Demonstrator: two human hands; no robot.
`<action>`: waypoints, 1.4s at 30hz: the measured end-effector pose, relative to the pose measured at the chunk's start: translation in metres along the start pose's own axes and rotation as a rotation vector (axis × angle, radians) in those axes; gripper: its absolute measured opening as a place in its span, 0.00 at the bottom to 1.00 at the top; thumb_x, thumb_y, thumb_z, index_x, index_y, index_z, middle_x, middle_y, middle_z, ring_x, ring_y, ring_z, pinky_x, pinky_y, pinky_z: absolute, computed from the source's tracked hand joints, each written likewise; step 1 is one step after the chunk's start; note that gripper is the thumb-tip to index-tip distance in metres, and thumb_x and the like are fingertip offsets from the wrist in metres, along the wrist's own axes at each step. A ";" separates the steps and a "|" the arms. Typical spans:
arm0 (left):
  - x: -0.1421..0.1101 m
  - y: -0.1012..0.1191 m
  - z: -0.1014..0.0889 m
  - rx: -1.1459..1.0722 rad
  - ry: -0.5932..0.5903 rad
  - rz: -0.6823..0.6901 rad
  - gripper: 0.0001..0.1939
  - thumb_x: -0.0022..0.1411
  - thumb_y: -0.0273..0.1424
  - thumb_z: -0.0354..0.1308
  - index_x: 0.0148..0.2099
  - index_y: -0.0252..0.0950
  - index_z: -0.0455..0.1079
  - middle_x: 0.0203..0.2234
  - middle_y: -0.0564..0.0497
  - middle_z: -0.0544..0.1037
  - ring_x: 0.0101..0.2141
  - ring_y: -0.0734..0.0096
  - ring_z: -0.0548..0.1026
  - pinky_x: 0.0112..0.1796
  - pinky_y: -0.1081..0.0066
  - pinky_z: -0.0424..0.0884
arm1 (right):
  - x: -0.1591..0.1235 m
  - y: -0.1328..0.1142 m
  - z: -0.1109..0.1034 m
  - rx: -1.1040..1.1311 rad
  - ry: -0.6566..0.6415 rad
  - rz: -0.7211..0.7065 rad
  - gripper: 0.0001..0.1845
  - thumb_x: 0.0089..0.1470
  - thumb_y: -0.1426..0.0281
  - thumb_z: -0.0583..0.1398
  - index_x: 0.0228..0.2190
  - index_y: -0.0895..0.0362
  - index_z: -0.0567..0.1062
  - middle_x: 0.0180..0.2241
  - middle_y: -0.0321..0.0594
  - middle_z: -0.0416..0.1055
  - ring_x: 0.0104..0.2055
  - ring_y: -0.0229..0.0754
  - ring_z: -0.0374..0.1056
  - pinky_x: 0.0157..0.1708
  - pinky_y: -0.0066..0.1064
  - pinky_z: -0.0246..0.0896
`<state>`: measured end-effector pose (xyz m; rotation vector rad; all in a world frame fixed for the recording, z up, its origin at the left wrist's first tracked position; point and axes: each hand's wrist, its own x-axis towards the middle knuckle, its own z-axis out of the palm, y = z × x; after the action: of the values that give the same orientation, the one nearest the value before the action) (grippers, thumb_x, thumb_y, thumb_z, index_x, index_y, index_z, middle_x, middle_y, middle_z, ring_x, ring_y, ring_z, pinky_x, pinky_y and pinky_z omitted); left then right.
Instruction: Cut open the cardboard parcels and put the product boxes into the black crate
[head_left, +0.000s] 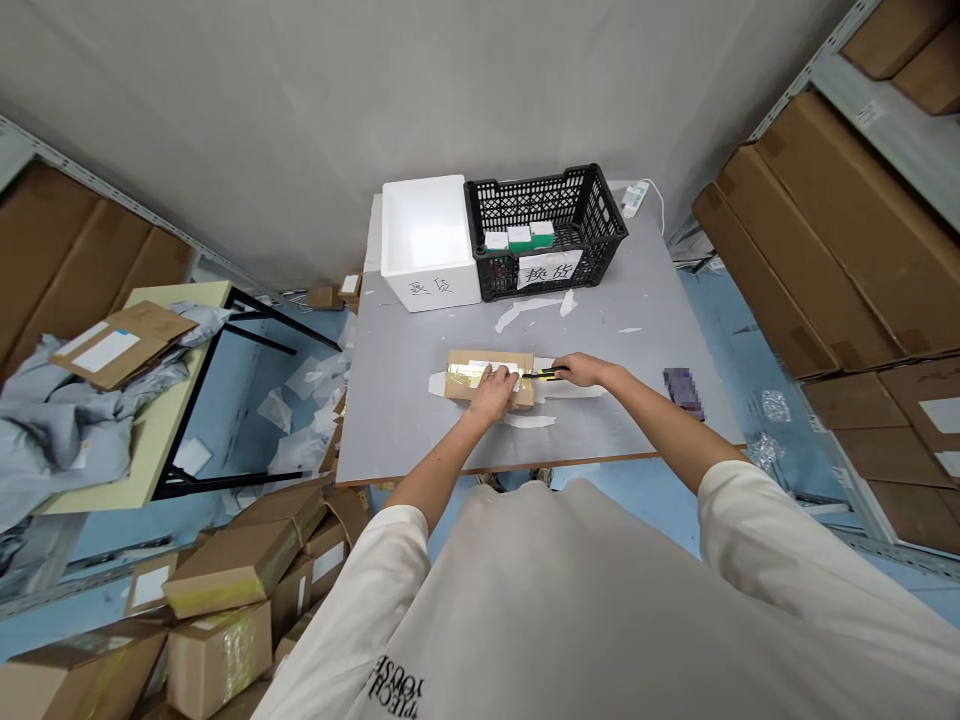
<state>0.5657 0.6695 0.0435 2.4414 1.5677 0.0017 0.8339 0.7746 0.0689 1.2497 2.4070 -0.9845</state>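
A small brown cardboard box (455, 379) with a white label and yellowish tape lies flat on the grey table (405, 400). My left hand (493, 390) rests on its top, fingers stretched over the label and pressing on it. At the box's right end, my right hand (576, 369) is closed around a black and yellow box cutter (553, 373). The cutter's front end points left and reaches the box's right end; the blade tip is too small to make out. Torn white paper scraps (531, 421) lie around the box.
Behind the box stand a white foam box (431, 285) and a black plastic crate (536, 283) with several small green-and-white boxes (519, 238). A phone-like dark purple object (683, 393) and a power strip (634, 198) are on the right. Cardboard boxes (232, 560) pile up at lower left.
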 end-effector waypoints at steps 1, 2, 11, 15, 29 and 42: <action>0.000 0.000 0.001 -0.006 0.000 -0.003 0.34 0.57 0.32 0.70 0.63 0.38 0.61 0.55 0.40 0.69 0.54 0.53 0.76 0.70 0.50 0.48 | -0.004 0.005 0.005 0.092 -0.022 0.014 0.14 0.64 0.60 0.56 0.43 0.52 0.78 0.35 0.40 0.78 0.34 0.44 0.70 0.32 0.31 0.57; 0.001 -0.001 0.001 -0.012 0.000 -0.004 0.35 0.57 0.32 0.70 0.63 0.38 0.61 0.55 0.41 0.69 0.54 0.53 0.76 0.69 0.50 0.48 | -0.008 0.009 0.010 0.177 -0.031 0.024 0.14 0.64 0.59 0.56 0.42 0.52 0.78 0.33 0.39 0.77 0.33 0.43 0.69 0.32 0.31 0.57; 0.000 -0.002 0.005 -0.021 -0.007 -0.013 0.35 0.57 0.32 0.70 0.63 0.36 0.61 0.54 0.40 0.69 0.53 0.53 0.76 0.70 0.50 0.47 | -0.028 0.024 0.052 0.533 -0.037 -0.004 0.20 0.60 0.50 0.58 0.34 0.53 0.74 0.28 0.36 0.74 0.28 0.38 0.64 0.27 0.28 0.57; -0.002 -0.001 0.005 -0.006 -0.001 -0.010 0.34 0.57 0.32 0.70 0.63 0.37 0.62 0.54 0.41 0.70 0.53 0.54 0.76 0.70 0.50 0.47 | -0.032 0.025 0.061 0.604 -0.029 -0.034 0.19 0.61 0.50 0.58 0.34 0.54 0.73 0.28 0.36 0.74 0.28 0.38 0.64 0.28 0.27 0.57; -0.005 0.001 0.003 0.027 0.017 0.018 0.33 0.58 0.31 0.69 0.64 0.42 0.63 0.54 0.43 0.69 0.50 0.56 0.78 0.69 0.47 0.47 | -0.018 0.010 0.085 0.719 0.094 -0.015 0.21 0.60 0.48 0.58 0.35 0.54 0.72 0.25 0.35 0.71 0.26 0.37 0.62 0.25 0.27 0.58; -0.001 -0.005 -0.004 -0.068 0.018 0.039 0.36 0.58 0.32 0.69 0.66 0.41 0.60 0.56 0.41 0.68 0.55 0.52 0.74 0.69 0.48 0.51 | -0.067 0.017 0.095 0.777 0.194 0.125 0.25 0.61 0.45 0.56 0.40 0.54 0.71 0.36 0.42 0.78 0.32 0.42 0.71 0.28 0.29 0.62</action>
<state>0.5603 0.6718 0.0467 2.4249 1.5021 0.0827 0.8799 0.6761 0.0247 1.7680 2.0801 -1.9362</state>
